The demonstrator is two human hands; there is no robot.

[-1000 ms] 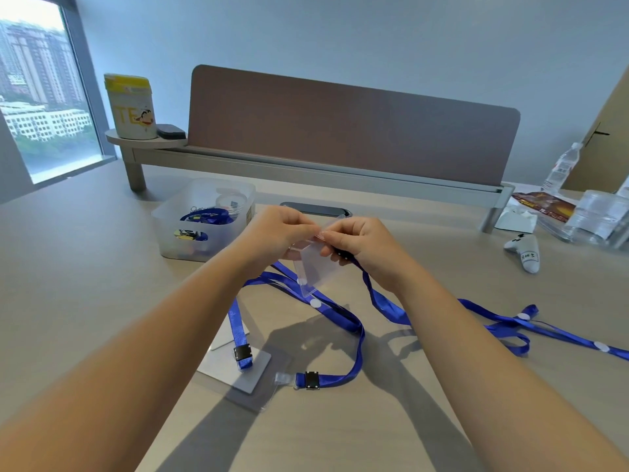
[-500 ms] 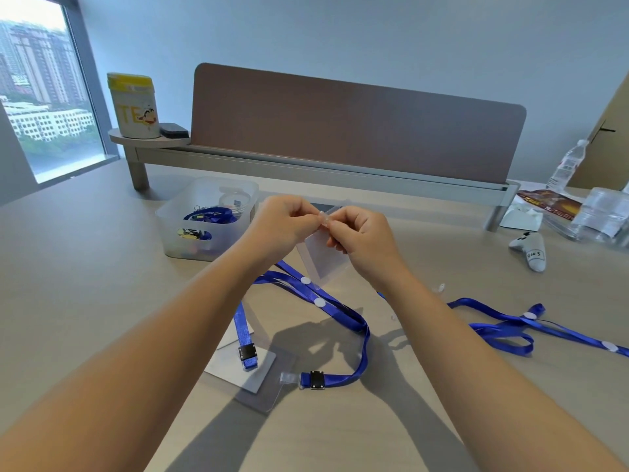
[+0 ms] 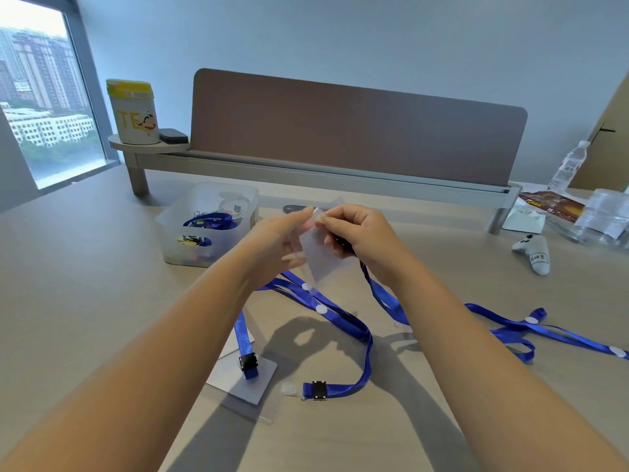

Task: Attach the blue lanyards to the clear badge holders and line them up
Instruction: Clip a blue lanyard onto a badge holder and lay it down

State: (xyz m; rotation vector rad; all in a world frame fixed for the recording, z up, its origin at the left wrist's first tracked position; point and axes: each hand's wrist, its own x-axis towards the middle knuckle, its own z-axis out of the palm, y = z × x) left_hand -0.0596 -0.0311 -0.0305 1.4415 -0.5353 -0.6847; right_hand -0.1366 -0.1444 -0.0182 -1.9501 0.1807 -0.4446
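Observation:
Both hands are raised above the desk, holding one clear badge holder (image 3: 320, 257) between them. My left hand (image 3: 275, 238) pinches its top left edge. My right hand (image 3: 360, 233) grips the top by the clear strap tab, with a blue lanyard (image 3: 384, 298) trailing down from under its palm to the right. On the desk below lie two more clear badge holders (image 3: 243, 379), each with a blue lanyard (image 3: 340, 321) clipped on by a black clip (image 3: 319, 390).
A translucent bin (image 3: 177, 229) with more lanyards stands at the back left. A grey shelf with a brown divider panel (image 3: 340, 131) runs along the back. A white game controller (image 3: 534, 253), water bottles and packaging lie at the right.
The hands rose a little from the desk and shifted their grip on the holder's top edge. The lanyard end trails from my right hand again. The view moved closer.

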